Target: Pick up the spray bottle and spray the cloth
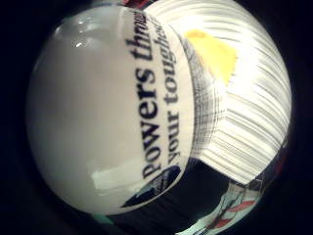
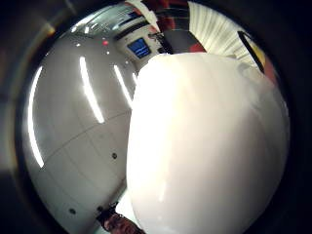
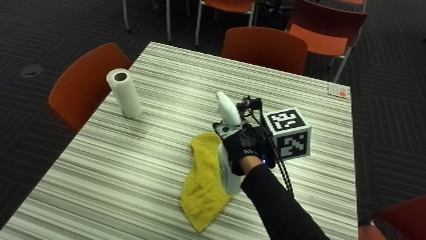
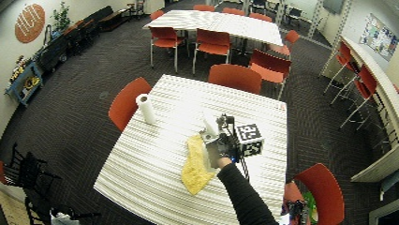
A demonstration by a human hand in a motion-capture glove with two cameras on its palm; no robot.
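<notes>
In the outside view my gloved right hand (image 3: 243, 146) grips a white spray bottle (image 3: 226, 107) round its neck. The bottle is upright, its nozzle end pointing away from me. A yellow cloth (image 3: 203, 182) lies crumpled on the striped table (image 3: 153, 150), just left of the bottle's lower body. The little finger side palm view is filled by the bottle's printed label (image 1: 151, 107), with the cloth (image 1: 212, 51) on the table beyond it. White bottle wall (image 2: 204, 146) covers much of the thumb side palm view. I cannot tell whether the bottle's base touches the table.
A paper towel roll (image 3: 124, 93) stands upright near the table's left edge. Orange chairs stand at the left side (image 3: 80, 90) and the far side (image 3: 263, 47). A small card (image 3: 339, 90) lies at the far right corner.
</notes>
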